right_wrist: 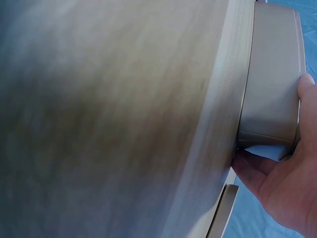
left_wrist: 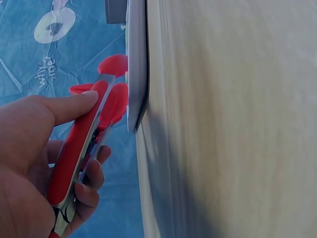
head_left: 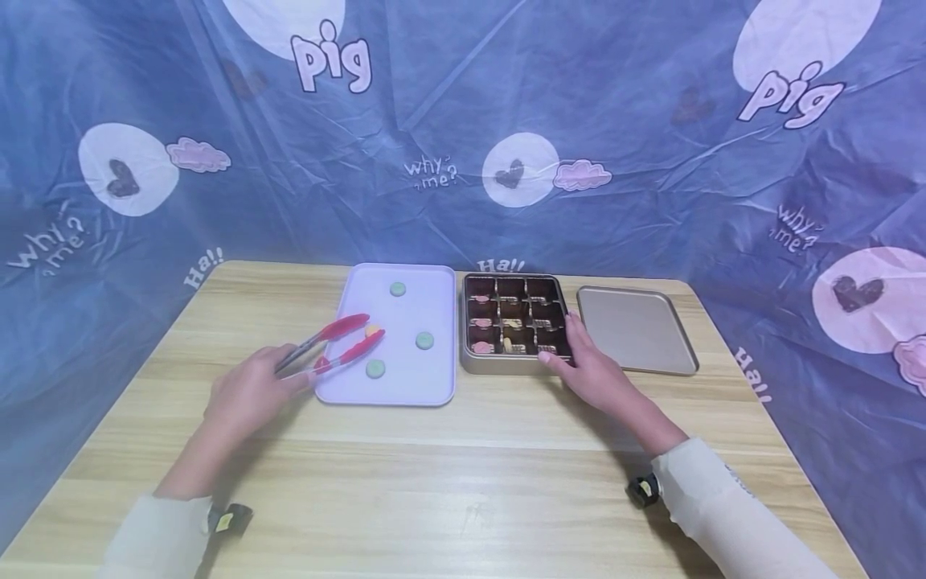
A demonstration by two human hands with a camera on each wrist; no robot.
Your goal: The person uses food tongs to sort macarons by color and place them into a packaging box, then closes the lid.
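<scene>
My left hand [head_left: 249, 390] grips a pair of tongs [left_wrist: 74, 153] with red tips, thumb along the red handle. The tong tips are spread over the lilac tray [head_left: 434, 386], on either side of a small yellow piece [head_left: 373, 330]. Green round pieces lie on the same tray: one at the back [head_left: 398, 289], one toward the right [head_left: 424, 340] and one near the front [head_left: 375, 368]. At the right front corner of a square tin box [head_left: 499, 366], my right hand [head_left: 596, 374] holds it, thumb at the front rim and fingers along the right side.
A dark divided insert [head_left: 512, 287] fills the box; pink pieces [head_left: 481, 347] sit in its left column and yellow pieces [head_left: 507, 346] in the middle one. To the right lies a flat tin lid [head_left: 637, 330]. A blue printed cloth [head_left: 463, 96] hangs behind the wooden table [head_left: 434, 482].
</scene>
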